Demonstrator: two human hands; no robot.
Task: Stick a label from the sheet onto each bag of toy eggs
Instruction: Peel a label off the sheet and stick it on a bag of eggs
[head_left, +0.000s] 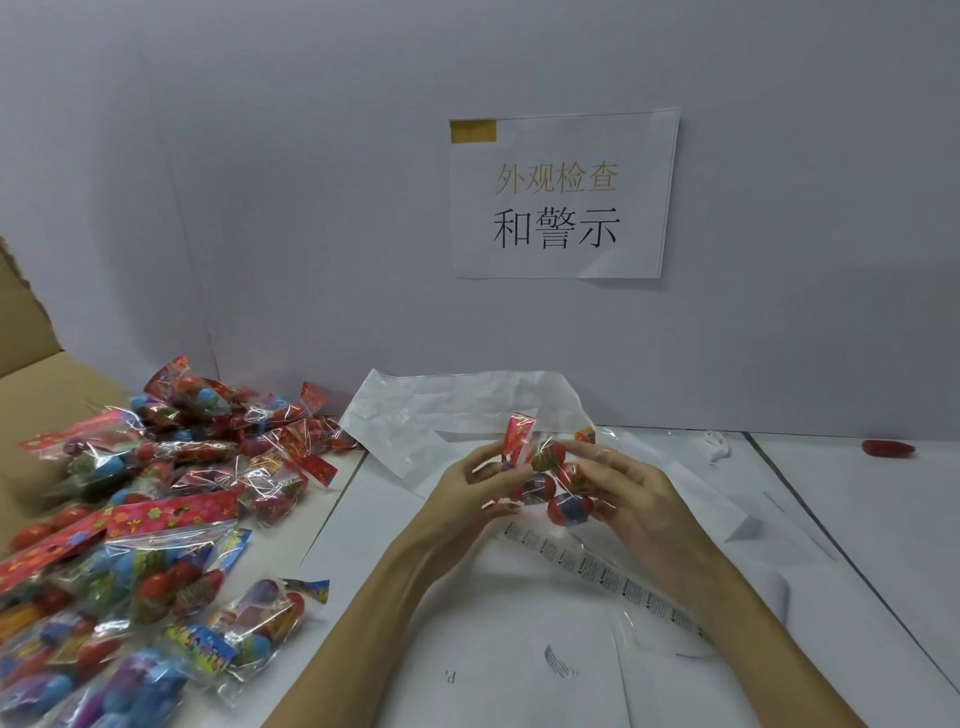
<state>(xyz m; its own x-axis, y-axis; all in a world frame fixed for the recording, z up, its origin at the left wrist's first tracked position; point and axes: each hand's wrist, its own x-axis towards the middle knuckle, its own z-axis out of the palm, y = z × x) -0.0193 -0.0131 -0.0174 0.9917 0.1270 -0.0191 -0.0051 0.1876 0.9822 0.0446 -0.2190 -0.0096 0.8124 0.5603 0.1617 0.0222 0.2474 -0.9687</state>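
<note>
While both hands, left hand (475, 480) and right hand (621, 483), hold one bag of toy eggs (548, 475) with fingers curled around it, the label strip (597, 569) lies below the fingers and many bags (135, 519) wait to their left; I judge most work remains.

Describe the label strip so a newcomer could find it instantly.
Start at the white paper-covered table. Below the clear bag of red toy eggs that both hands hold lies a long clear strip of small printed labels, running diagonally toward the right forearm. Nothing else there is a row of black-and-white rectangles.
</note>
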